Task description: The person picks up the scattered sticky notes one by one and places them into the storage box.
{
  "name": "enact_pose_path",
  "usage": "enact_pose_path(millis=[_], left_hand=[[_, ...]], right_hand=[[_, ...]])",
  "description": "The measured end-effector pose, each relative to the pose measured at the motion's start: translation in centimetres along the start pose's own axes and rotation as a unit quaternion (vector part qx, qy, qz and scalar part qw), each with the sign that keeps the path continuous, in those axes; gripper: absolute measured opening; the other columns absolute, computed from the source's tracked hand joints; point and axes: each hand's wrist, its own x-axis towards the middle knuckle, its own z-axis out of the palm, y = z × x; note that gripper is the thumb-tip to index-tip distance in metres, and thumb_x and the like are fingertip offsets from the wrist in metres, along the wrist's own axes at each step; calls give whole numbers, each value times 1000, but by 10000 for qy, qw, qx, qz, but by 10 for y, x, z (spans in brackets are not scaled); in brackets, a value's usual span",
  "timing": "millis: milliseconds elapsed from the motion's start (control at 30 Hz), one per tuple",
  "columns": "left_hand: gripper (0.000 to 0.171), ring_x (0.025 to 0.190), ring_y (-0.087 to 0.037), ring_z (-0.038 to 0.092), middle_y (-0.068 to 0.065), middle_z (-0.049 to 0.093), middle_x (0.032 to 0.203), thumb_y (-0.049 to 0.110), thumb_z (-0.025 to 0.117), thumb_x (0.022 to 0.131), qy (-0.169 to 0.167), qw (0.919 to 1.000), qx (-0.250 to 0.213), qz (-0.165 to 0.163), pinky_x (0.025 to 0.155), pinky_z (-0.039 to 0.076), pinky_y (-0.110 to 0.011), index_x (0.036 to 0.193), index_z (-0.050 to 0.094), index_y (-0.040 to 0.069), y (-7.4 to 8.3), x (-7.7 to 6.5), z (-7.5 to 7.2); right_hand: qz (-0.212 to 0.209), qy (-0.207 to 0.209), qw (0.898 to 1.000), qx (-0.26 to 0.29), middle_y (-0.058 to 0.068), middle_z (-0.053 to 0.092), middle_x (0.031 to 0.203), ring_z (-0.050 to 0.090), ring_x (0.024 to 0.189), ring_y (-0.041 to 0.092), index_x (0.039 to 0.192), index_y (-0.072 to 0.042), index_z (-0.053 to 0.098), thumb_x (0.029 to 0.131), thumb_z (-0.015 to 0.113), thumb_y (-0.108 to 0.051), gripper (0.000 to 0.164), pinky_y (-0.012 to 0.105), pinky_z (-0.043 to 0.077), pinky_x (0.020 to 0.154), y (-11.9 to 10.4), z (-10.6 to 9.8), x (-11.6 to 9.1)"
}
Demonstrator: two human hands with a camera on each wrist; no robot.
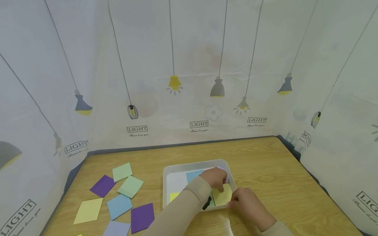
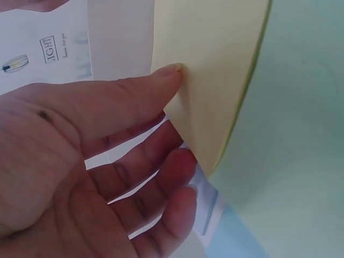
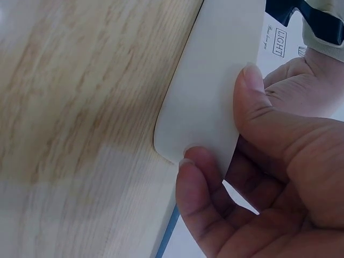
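Note:
My left hand (image 1: 214, 178) reaches into a white tray (image 1: 175, 181), over a pale yellow sticky note (image 1: 222, 195) at its near right corner. In the left wrist view the thumb lies on the face of this note (image 2: 209, 70), with the fingers curled at its edge. A mint green note (image 2: 301, 134) lies beside it. My right hand (image 1: 248, 205) grips the tray's near right corner, thumb on the rim and fingers curled round the outer wall (image 3: 199, 91). Also in the tray are a light blue note (image 1: 193, 176), a bright yellow one (image 1: 173, 196) and a lavender one, partly hidden.
Left of the tray, several loose notes are spread on the wooden table (image 1: 257, 157): purple (image 1: 102, 186), green (image 1: 131, 186), pale yellow (image 1: 88, 210), blue (image 1: 119, 206) and lavender (image 1: 117, 228). A white curtain (image 1: 183, 108) printed with lamps surrounds the table's back and sides.

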Motion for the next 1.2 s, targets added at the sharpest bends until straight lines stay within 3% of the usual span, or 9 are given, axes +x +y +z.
enact_pose_path(millis=[233, 467, 700, 933, 1200], left_hand=[[22, 68, -7, 48, 11, 55, 78, 25, 78, 69, 77, 10000, -41, 3, 55, 44, -25, 81, 59, 22, -1, -4, -4], [10, 68, -7, 49, 11, 58, 81, 25, 69, 80, 115, 9996, -252, 64, 58, 44, -25, 85, 61, 22, -5, -8, -10], [8, 70, -9, 50, 11, 60, 91, 28, 63, 84, 309, 9986, -389, 165, 57, 45, -26, 90, 61, 24, -14, -19, -21], [9, 71, -7, 50, 12, 59, 88, 28, 62, 84, 437, 9979, -390, 273, 59, 45, -27, 91, 60, 23, -26, -32, -29], [11, 76, -7, 51, 10, 60, 91, 30, 61, 87, 486, 9975, -504, 123, 66, 47, -29, 94, 59, 23, -43, -52, -42]], right_hand=[[-31, 7, 10000, -67, -11, 45, 48, 35, 48, 4, 48, -18, 52, 67, 75, -30, 32, 23, 35, 45, 1, 2, 1], [3, -67, 10000, 20, -9, 52, 53, 40, 50, 6, 52, -17, 58, 68, 75, -27, 26, 25, 39, 46, 0, 0, 2], [158, -227, 9996, 87, -7, 54, 56, 43, 53, 9, 56, -15, 61, 71, 74, -25, 23, 27, 41, 50, -2, 0, 1], [215, -119, 9997, -5, -7, 52, 56, 41, 52, 9, 52, -16, 57, 70, 75, -24, 27, 27, 40, 49, -3, 2, 0], [547, -359, 9978, 121, -3, 53, 59, 44, 55, 12, 56, -15, 59, 71, 74, -25, 24, 29, 41, 52, -3, 3, 3]])
